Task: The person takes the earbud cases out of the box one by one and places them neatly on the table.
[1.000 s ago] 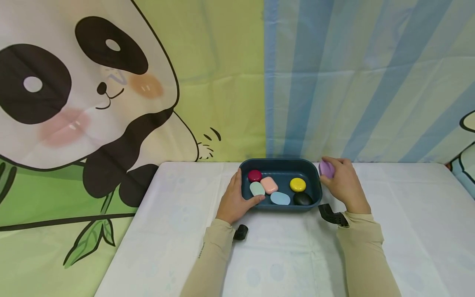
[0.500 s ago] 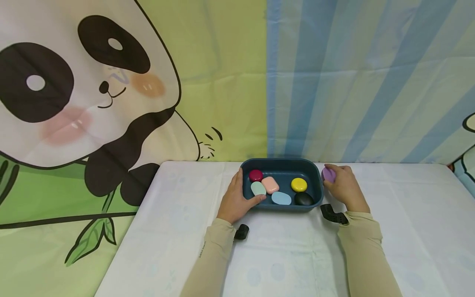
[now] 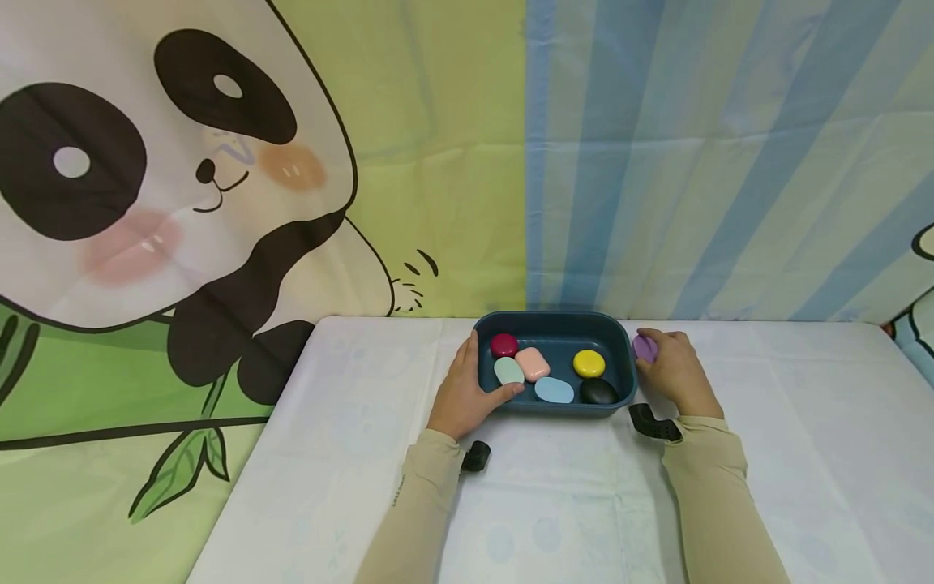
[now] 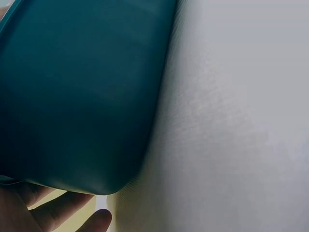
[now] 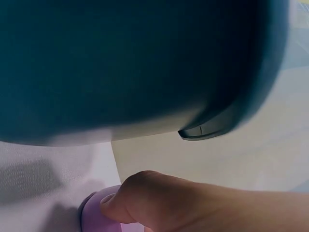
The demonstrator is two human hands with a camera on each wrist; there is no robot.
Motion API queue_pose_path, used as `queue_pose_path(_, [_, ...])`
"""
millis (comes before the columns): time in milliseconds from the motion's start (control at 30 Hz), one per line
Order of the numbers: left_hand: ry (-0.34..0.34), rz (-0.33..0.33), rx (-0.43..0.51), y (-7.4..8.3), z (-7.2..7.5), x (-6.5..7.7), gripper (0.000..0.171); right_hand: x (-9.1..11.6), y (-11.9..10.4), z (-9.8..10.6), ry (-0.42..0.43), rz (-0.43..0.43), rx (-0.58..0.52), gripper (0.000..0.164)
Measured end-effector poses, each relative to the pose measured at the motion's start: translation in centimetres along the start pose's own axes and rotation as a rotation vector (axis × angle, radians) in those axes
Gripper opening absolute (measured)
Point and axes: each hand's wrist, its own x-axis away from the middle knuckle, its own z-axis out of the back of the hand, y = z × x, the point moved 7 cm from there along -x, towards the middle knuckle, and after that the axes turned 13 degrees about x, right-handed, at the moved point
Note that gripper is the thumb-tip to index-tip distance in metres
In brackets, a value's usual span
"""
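Observation:
My left hand (image 3: 464, 393) grips the left end of a dark blue rectangular tub (image 3: 558, 410), thumb over the front rim and fingers along the outer side. In the left wrist view its fingers (image 4: 65, 210) lie against the tub's end wall. Just past the tub's right end, my right hand (image 3: 679, 371) pinches a purple rounded pebble-like piece (image 3: 645, 349) low at the table. The right wrist view shows the thumb (image 5: 145, 193) pressed on this purple piece (image 5: 99, 212), below the tub's wall. The far side of the piece is hidden by the hand.
Inside the tub lie smooth pebble-like pieces: dark red (image 3: 504, 345), pink (image 3: 533, 365), pale green (image 3: 508, 371), light blue (image 3: 554, 390), yellow (image 3: 588, 364) and black (image 3: 598, 392). A white cloth covers the table (image 3: 547, 503). A printed curtain (image 3: 445, 162) hangs behind its back edge.
My right hand has lowered the purple piece from beside the tub's rim toward the table. My left hand keeps its grip on the tub, and the pieces inside stay put.

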Motion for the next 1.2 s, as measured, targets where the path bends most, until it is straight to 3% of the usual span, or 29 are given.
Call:
queue_pose_path(267, [-0.002,0.004,-0.004,-0.1,0.0,0.0,0.119,0.0,-0.2,0.5,-0.012,-0.015,0.004,0.055])
queue_pose_path(600, [-0.004,0.007,0.002,0.1,0.0,-0.1,0.119,0.7,-1.5,2.5,0.035,-0.018,-0.034,0.055])
queue_pose_path(867, [0.002,0.007,0.002,-0.1,0.0,-0.1,0.118,1.1,-3.6,3.5,0.103,0.014,-0.054,0.055])
queue_pose_path(1200, [0.003,0.007,-0.003,-0.1,0.0,0.0,0.118,1.4,-6.7,2.8,0.195,0.073,-0.034,0.052])
